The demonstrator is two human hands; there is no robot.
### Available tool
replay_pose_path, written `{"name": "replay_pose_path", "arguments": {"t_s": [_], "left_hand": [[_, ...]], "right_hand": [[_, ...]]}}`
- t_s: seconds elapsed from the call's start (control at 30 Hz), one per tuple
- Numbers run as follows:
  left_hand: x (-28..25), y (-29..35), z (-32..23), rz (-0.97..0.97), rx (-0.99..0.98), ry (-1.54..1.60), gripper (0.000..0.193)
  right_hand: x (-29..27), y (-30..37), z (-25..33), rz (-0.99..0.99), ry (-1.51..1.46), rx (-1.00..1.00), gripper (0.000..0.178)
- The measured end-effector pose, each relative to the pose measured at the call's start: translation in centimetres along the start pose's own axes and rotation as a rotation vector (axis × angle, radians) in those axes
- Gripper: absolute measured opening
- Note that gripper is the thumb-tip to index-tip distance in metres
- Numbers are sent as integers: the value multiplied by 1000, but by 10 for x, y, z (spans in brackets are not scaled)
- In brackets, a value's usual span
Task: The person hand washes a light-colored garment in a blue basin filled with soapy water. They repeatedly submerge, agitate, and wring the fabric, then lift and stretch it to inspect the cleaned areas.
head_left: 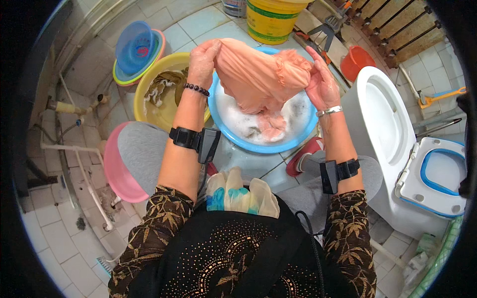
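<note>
A wet peach garment (261, 74) with a gathered seam is stretched between my two hands above a blue basin (218, 126). My left hand (202, 62) is closed round its upper left edge. On the other side, my right hand (323, 82) holds the bunched end against the thumb and palm, its other fingers stretched upward. The garment's lower part hangs into white suds (243, 116) in the basin. Left of this stands a yellow basin (141, 94) with brown cloth (171, 87) and some foam in it.
Blue and pink basins (134, 47) are stacked at the far left; a yellow bucket (271, 22) stands at the back. A white toilet (385, 119) is close on the right, with a red bucket (357, 62) behind it. Pipes (74, 147) run along the left wall.
</note>
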State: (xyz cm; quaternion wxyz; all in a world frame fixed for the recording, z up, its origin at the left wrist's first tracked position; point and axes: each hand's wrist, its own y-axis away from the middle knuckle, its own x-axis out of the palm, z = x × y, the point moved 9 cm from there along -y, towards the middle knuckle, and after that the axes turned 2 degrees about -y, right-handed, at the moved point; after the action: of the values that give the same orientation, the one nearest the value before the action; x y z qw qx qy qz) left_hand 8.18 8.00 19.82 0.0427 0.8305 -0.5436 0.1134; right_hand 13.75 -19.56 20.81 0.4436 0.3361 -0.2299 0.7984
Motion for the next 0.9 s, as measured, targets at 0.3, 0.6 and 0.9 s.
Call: {"name": "replay_pose_path", "arguments": {"t_s": [0.3, 0.6, 0.9], "left_hand": [[8, 1, 0, 64, 53, -30, 23], [-2, 0, 19, -85, 43, -77, 22], [39, 20, 45, 191, -215, 607, 20]], "right_hand": [[-9, 0, -2, -18, 162, 16, 33], [-36, 7, 42, -388, 462, -345, 25], [60, 45, -67, 302, 628, 132, 29]]}}
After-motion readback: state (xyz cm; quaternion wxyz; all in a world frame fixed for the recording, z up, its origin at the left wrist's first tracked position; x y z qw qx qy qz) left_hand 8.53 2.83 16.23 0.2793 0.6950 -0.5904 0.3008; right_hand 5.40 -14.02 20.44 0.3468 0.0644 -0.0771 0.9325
